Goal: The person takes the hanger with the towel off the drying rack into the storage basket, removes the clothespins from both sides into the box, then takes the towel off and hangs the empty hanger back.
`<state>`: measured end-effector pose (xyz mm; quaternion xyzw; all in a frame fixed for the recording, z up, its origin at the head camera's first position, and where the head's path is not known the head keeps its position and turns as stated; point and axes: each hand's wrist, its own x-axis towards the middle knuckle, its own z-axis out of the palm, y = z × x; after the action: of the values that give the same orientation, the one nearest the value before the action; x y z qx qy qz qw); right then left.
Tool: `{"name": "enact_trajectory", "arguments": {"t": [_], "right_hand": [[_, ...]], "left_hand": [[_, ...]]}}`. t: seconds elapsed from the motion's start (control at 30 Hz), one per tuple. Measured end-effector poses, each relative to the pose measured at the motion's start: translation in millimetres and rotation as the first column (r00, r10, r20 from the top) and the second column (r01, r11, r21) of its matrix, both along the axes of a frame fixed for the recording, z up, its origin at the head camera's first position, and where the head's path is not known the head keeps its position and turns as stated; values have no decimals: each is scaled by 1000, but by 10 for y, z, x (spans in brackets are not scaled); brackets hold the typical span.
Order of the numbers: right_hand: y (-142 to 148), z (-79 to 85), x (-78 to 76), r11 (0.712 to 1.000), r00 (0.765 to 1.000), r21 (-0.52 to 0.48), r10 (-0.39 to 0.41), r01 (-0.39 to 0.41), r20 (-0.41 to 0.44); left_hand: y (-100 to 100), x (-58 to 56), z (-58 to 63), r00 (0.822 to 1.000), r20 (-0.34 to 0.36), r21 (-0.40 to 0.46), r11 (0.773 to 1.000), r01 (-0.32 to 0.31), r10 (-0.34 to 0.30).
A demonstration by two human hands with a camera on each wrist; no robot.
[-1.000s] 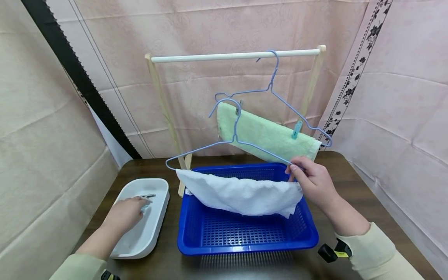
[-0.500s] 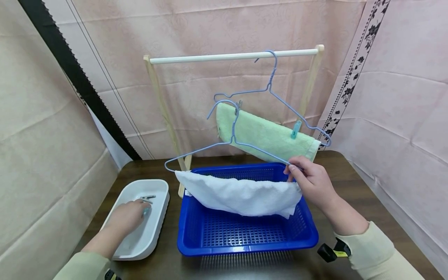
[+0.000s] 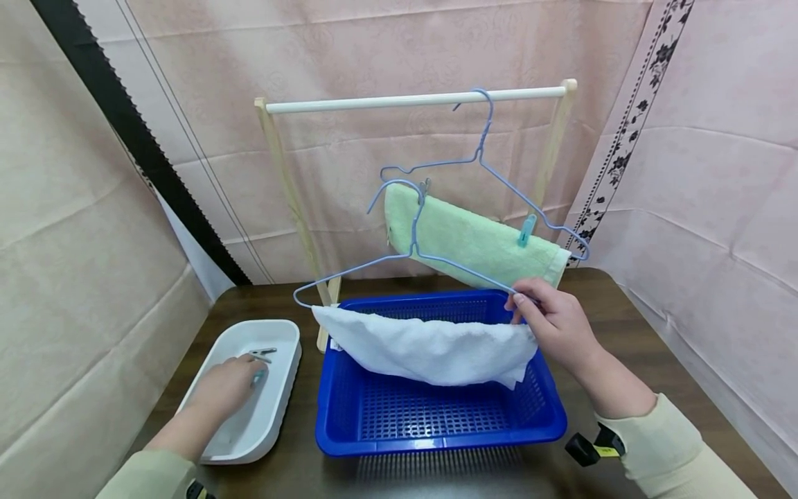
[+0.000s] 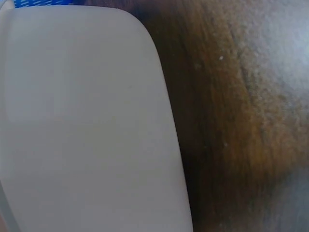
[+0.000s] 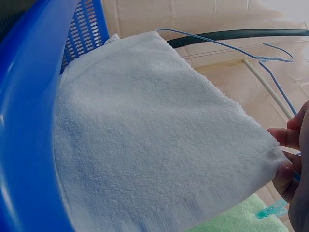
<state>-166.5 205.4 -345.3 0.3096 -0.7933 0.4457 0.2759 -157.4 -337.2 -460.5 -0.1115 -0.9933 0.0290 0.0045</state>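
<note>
My right hand (image 3: 557, 326) pinches the right end of a blue wire hanger (image 3: 383, 258) together with a corner of a white towel (image 3: 430, 350). The towel hangs along the hanger's lower edge, over a blue plastic basket (image 3: 442, 443). Its terry surface fills much of the right wrist view. My left hand (image 3: 224, 388) reaches into a white tray (image 3: 280, 409), with its fingers curled at a teal clothespin (image 3: 258, 376), mostly hidden under them. Just beyond the fingertips lies a grey metal clip (image 3: 264, 351). The left wrist view shows only the tray's outside wall (image 4: 91, 116) and the tabletop.
Behind the basket stands a wooden rack with a white rod (image 3: 374, 104). A second blue hanger (image 3: 480, 156) hooks over the rod, carrying a green towel (image 3: 474, 235) fixed by a teal clip (image 3: 526, 230) and a metal clip. Pale curtains surround the brown table (image 3: 598, 305).
My left hand has drawn slightly back and down within the tray, the teal clothespin shifting with its fingers. The right hand, hanger and white towel stay nearly still.
</note>
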Motion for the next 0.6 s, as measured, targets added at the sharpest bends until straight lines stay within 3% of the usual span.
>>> {"name": "enact_trajectory", "arguments": {"t": [0.3, 0.6], "right_hand": [[4, -3, 1, 1000, 1000, 7, -7, 7, 10], [3, -6, -2, 1000, 1000, 1, 1, -1, 2]], "left_hand": [[6, 5, 10, 1000, -22, 9, 1000, 4, -4], [-4, -7, 7, 999, 21, 6, 999, -33, 33]]}}
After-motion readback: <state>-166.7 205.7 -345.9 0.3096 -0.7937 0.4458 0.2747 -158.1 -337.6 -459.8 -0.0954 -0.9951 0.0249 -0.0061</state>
